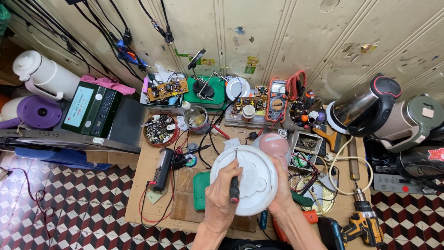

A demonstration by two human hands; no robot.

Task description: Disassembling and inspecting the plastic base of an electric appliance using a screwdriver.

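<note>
My left fingers (221, 192) pinch a black-handled screwdriver (235, 183) against a round white base (252, 178). My right fingers (283, 185) wrap its rim, above the cluttered surface (148, 185).

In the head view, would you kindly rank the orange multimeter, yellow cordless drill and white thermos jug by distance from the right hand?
1. Yellow cordless drill, lower right of the right hand.
2. Orange multimeter, straight up the bench.
3. White thermos jug, far left.
</note>
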